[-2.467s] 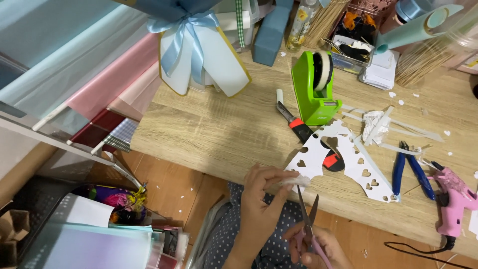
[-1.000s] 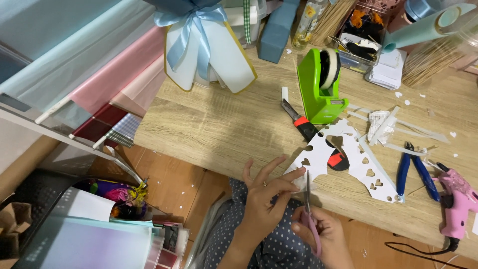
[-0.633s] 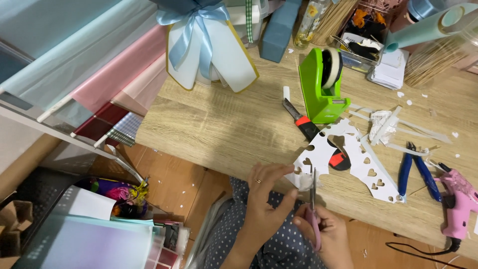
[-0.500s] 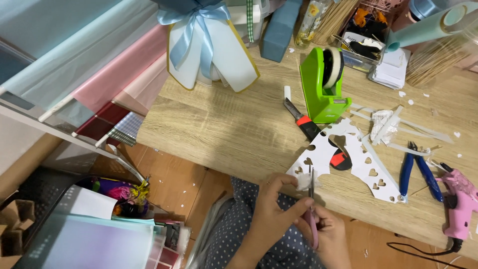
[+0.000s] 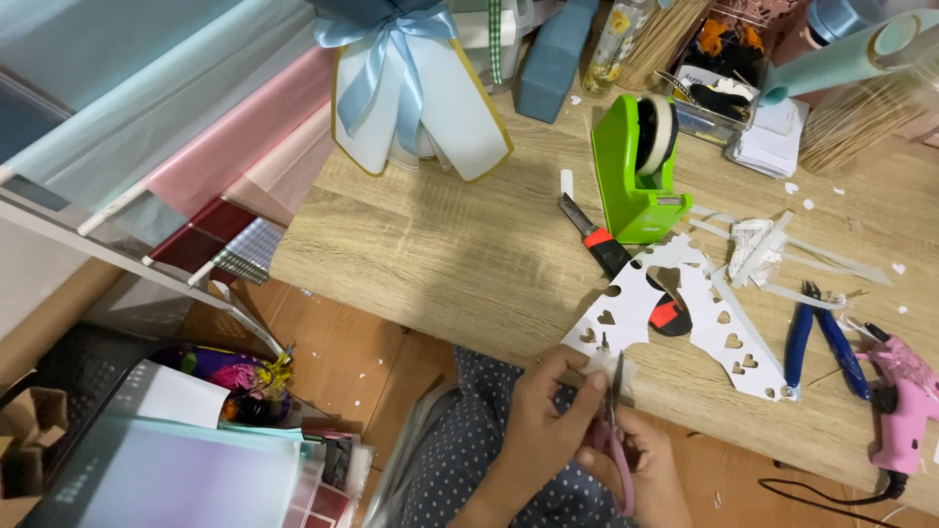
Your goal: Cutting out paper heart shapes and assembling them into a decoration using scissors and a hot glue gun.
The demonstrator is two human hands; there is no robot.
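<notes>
While pinching a small white paper scrap (image 5: pixel 599 364) in the left hand (image 5: pixel 548 416) and gripping pink scissors (image 5: pixel 616 445) in the right hand (image 5: pixel 650 469): light, floppy, tearable, best held near the cut.

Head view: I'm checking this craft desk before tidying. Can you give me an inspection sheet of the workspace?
Surface: wooden table, paper scraps scattered at right.
Job's things: scissors; small white paper piece; white sheet with heart cut-outs.
Clutter: green tape dispenser, utility knife, blue pliers, pink glue gun, blue ribbon bow.
Grippers: left hand pinches the paper piece; right hand grips the scissors.
Cables: black cord from the glue gun.
Surroundings: wrapping paper rolls at left.
</notes>
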